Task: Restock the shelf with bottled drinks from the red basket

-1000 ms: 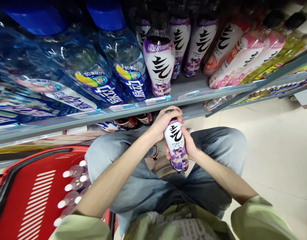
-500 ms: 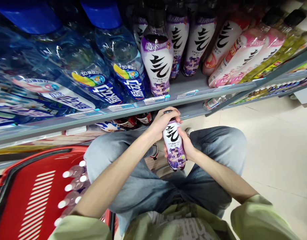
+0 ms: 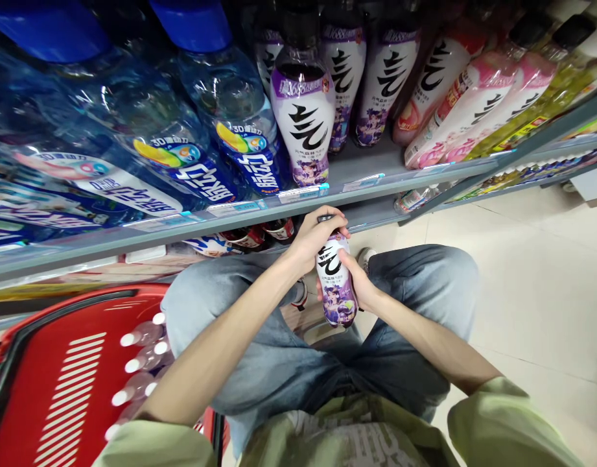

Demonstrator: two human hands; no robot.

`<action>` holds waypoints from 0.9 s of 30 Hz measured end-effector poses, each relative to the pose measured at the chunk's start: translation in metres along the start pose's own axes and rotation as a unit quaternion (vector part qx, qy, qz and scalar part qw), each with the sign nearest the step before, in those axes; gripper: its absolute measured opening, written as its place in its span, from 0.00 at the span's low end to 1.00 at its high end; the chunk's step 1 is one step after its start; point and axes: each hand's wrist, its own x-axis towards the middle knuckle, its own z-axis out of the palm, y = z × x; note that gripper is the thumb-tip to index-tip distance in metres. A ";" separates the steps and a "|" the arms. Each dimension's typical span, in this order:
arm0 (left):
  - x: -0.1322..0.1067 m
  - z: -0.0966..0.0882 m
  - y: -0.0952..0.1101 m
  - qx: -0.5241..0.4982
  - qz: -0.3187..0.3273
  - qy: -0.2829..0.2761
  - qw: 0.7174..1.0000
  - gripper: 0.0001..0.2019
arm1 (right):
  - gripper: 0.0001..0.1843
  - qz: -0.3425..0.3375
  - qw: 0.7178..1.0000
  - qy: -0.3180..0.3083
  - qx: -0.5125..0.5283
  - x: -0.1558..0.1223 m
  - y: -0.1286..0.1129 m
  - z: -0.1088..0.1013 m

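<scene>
Between my knees I hold a drink bottle (image 3: 336, 288) with a white and purple label and a dark cap, tilted, its base toward me. My left hand (image 3: 317, 237) is closed around its neck and cap, which are mostly hidden under the fingers. My right hand (image 3: 359, 279) wraps round the bottle's body, the thumb lying on the label and fingertips showing at the other side. Matching purple-label bottles (image 3: 304, 123) stand on the shelf (image 3: 366, 183) just beyond my hands.
Large blue-capped bottles (image 3: 181, 130) fill the shelf's left side. Pink-label bottles (image 3: 466, 110) lean at the right. A red shopping basket (image 3: 26, 389) with several white-capped bottles (image 3: 145, 334) sits by my left leg. Pale floor tiles (image 3: 531, 272) lie to the right.
The bottle has tipped slightly, its base shifting a little left and up in view. Both hands keep their hold on it. The view has moved slightly.
</scene>
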 end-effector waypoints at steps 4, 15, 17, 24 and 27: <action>-0.001 0.001 0.001 0.006 -0.004 0.005 1.000 0.08 | 0.39 0.010 1.000 -0.008 0.013 0.000 0.001 -0.001; -0.004 -0.002 0.006 -0.018 -0.026 -0.047 0.998 0.19 | 0.37 0.019 0.995 -0.088 0.041 -0.003 0.001 -0.005; -0.006 -0.004 0.008 -0.034 -0.028 -0.077 0.996 0.20 | 0.38 0.036 0.987 -0.142 0.064 -0.005 0.001 -0.007; -0.014 -0.003 0.012 -0.111 0.073 -0.186 0.974 0.21 | 0.46 0.037 0.958 -0.273 0.076 -0.011 -0.005 -0.006; -0.017 0.000 0.012 -0.136 0.106 -0.208 0.963 0.23 | 0.49 0.046 0.938 -0.328 0.105 -0.013 -0.005 -0.003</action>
